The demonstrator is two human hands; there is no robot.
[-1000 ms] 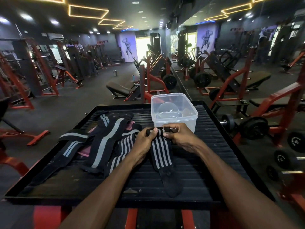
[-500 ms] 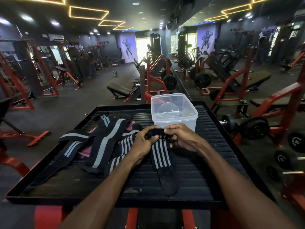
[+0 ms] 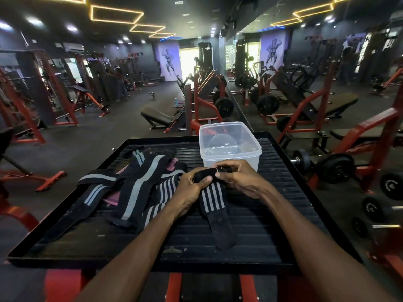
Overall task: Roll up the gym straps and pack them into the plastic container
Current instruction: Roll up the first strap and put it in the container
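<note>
gym | red weight benches (image 3: 340,105) | plate-loaded machines (image 3: 222,105) | dumbbells (image 3: 335,168)

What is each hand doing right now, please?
Left hand: closed, gripping the rolled end of the striped strap.
Right hand: closed, pinching the same roll from the other side.

You are working bare-armed: both forearms are showing uncovered from the bottom of the view up to each grip, with no sleeves, and your left hand (image 3: 189,188) and right hand (image 3: 238,179) are wearing nothing.
</note>
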